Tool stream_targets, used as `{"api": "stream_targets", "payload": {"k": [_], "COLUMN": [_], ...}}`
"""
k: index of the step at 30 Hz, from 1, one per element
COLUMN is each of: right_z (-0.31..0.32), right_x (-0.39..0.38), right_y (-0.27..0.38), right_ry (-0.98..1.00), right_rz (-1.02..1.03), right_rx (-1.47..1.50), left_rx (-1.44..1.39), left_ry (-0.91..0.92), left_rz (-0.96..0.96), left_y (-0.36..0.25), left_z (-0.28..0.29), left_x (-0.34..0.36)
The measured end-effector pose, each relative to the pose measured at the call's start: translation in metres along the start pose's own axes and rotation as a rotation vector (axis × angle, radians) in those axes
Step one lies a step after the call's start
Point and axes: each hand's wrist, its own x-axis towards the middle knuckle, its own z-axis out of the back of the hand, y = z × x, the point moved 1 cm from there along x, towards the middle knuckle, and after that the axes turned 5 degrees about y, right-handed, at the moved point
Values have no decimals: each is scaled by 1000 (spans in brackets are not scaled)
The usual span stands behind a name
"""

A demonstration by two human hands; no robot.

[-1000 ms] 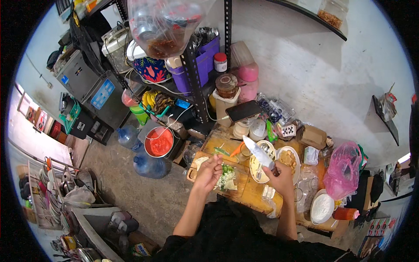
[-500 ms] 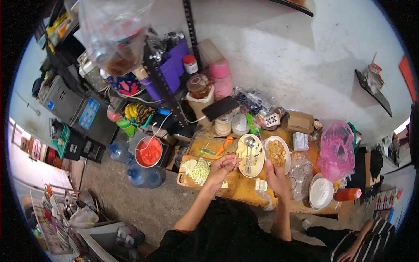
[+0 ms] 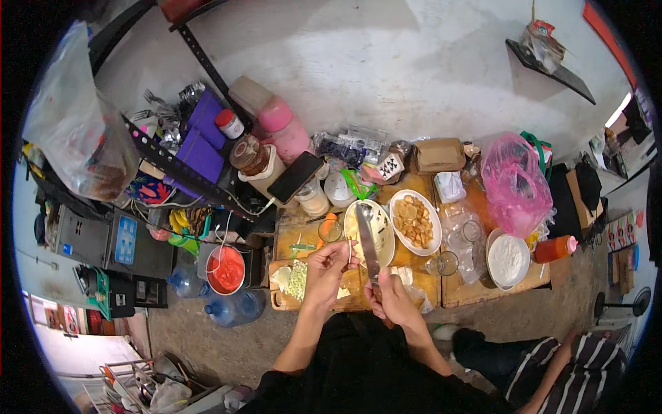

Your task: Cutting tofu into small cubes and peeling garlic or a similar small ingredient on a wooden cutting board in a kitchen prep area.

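Observation:
My right hand [image 3: 394, 298] is closed round the handle of a knife [image 3: 367, 241], its broad blade pointing away from me. The blade crosses in front of an oval plate of creamy yellow food [image 3: 383, 238]. Just left of the blade, my left hand [image 3: 327, 270] has its thumb and fingers pinched on a small pale piece [image 3: 352, 254], too small to name. Chopped pale green vegetable [image 3: 297, 279] lies on a cutting board [image 3: 278, 301] beside my left hand. Beyond my right hand is an oval plate [image 3: 436, 243] of browned chunks [image 3: 412, 221].
A white bowl of white powder [image 3: 509, 261], a red sauce bottle [image 3: 556, 248] and a pink plastic bag [image 3: 516, 183] stand at the right. Clear glasses [image 3: 447, 263] sit nearer. A phone [image 3: 295, 177] rests on jars at the back left. Someone in striped clothing [image 3: 552, 366] is at the lower right.
My right hand has moved left from the plate of browned chunks, and the knife now shows in it. My left hand remains pinched. The whole view has swung to the right.

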Motion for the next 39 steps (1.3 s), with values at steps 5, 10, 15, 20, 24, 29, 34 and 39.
{"api": "stream_targets", "payload": {"k": [5,10,15,20,24,29,34,39], "right_z": [-4,-12,-8,-6,-4,1,10,18], "right_x": [-1,0,4,5,4,-2,-11,-30], "right_y": [-4,1,-1,2,3,5,2,12], "right_ry": [46,9,-3,13,4,-72,-149,-310], "right_rz": [61,65,83,83,86,72,184,228], "right_rx": [-28,-13,-31,-16,-24,-10,-27,-13], "left_rx": [213,247,214,212,191,201,185,83], "left_ry": [-24,1,-6,-23,5,78,136,212], "left_rz": [-125,-139,-119,-113,-109,-76,-77,-10], "left_y": [-10,-14,-15,-15,-11,-8,6,14], "left_z": [-9,-13,-15,-19,-20,-30,-45,-77], "left_x": [-1,-1,3,3,6,12,17,21]}}
